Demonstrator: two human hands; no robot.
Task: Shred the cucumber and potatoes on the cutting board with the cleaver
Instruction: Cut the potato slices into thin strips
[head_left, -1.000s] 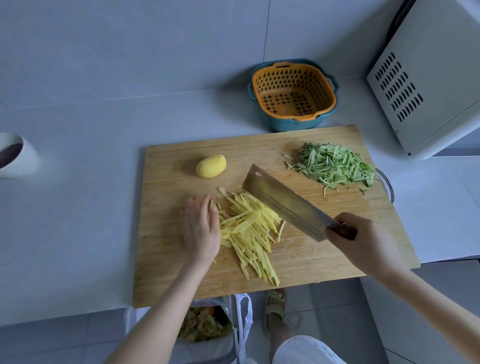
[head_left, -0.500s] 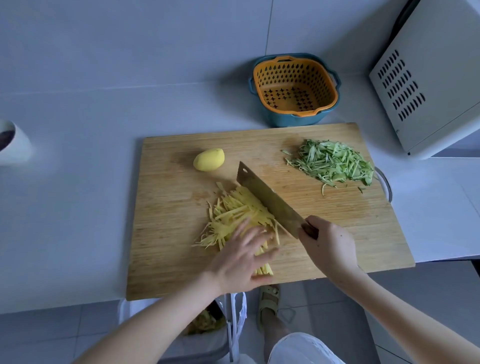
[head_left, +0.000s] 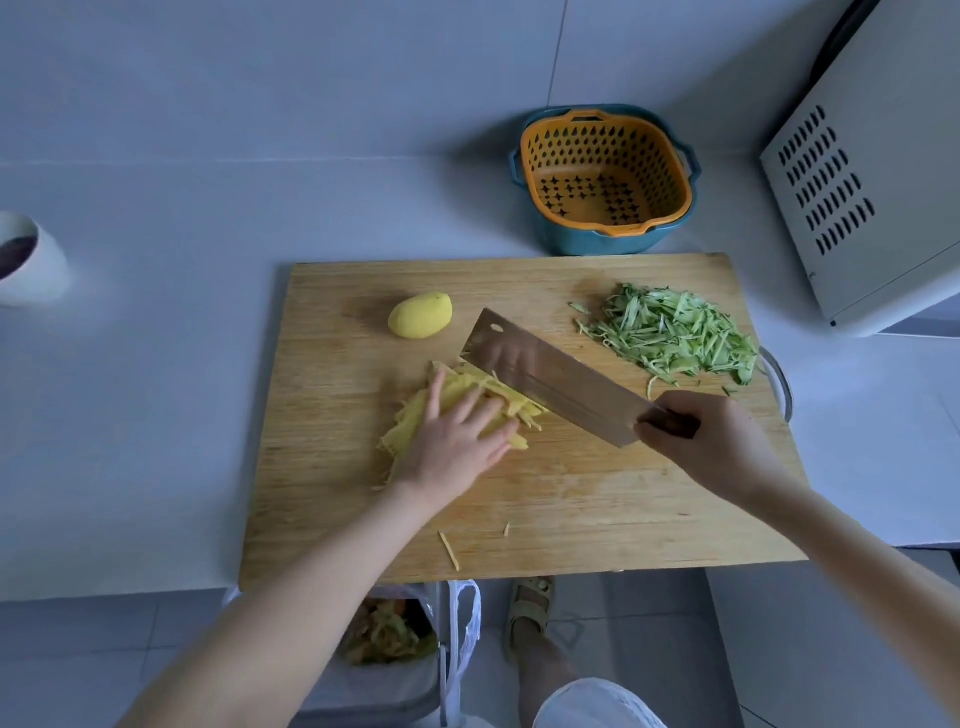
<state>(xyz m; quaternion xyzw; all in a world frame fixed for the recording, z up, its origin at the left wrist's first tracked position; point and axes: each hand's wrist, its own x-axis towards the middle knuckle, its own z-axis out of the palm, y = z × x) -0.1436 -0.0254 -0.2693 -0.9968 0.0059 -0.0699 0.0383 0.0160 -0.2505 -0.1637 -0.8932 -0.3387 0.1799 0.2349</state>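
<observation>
- The right hand is curled tight round the handle of the cleaver, whose blade slants across the middle of the cutting board
- The left hand lies flat, fingers straight, on the potato shreds, pressing them against the blade's near face and gripping nothing
- This looks like gathering the pile; whether the edge sits on the board or under the shreds is hard to tell from above
- To do it well: keep the edge low and angled away from the fingers, sweep with the flat palm, and hold the cleaver steady as a backstop
- Two stray slivers lie near the front edge and want collecting
- A whole peeled potato waits uncut just behind the blade's tip; the cucumber shreds are heaped at the board's right end
</observation>
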